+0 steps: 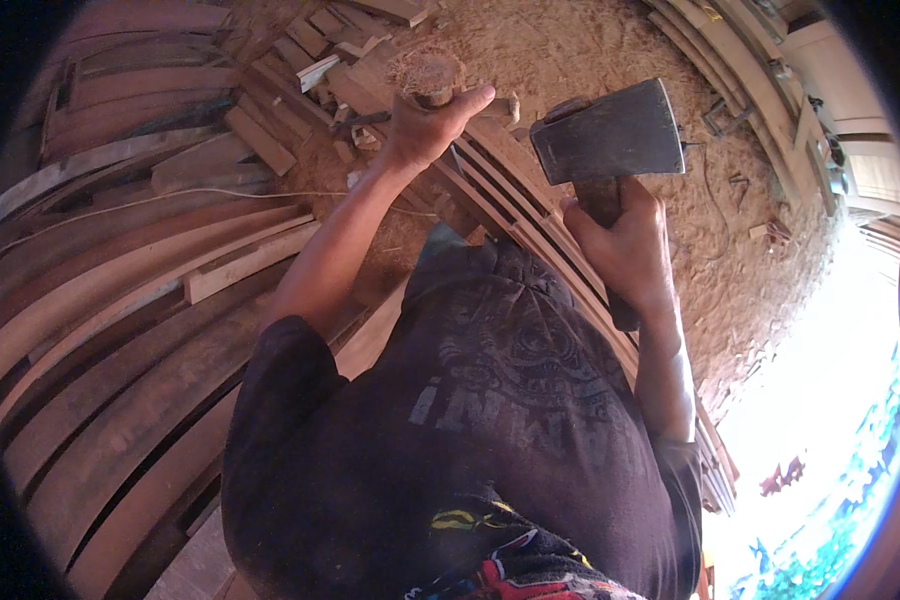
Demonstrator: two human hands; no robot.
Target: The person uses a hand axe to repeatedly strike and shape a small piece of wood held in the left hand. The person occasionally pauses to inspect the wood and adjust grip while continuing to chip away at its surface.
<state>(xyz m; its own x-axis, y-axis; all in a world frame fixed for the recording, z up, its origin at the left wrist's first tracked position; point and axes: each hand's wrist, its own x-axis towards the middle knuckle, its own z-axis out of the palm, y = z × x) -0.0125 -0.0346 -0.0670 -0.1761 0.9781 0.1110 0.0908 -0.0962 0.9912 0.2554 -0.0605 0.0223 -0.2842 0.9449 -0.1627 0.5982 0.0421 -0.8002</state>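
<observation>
My right hand (625,242) is closed around the handle of a hatchet (610,132). Its broad dark metal head stands above my fist, and the handle's lower end shows below, beside my wrist. Further left, my left hand (422,128) grips a piece of wood (427,72) with a rough, frayed round end facing up. My thumb stretches to the right along it, and my palm hides its lower part. Beyond that thumb a short knobbly stick end (510,108) shows; whether it belongs to the held wood I cannot tell. Hatchet and wood are apart.
Long boards (120,300) lie stacked along the left. Offcuts (310,45) are heaped at the far left, and narrow strips (510,200) run beneath my arms. Sawdust-covered ground (570,40) spreads ahead. More planks (740,80) line the far right, near a metal clamp-like piece (727,120).
</observation>
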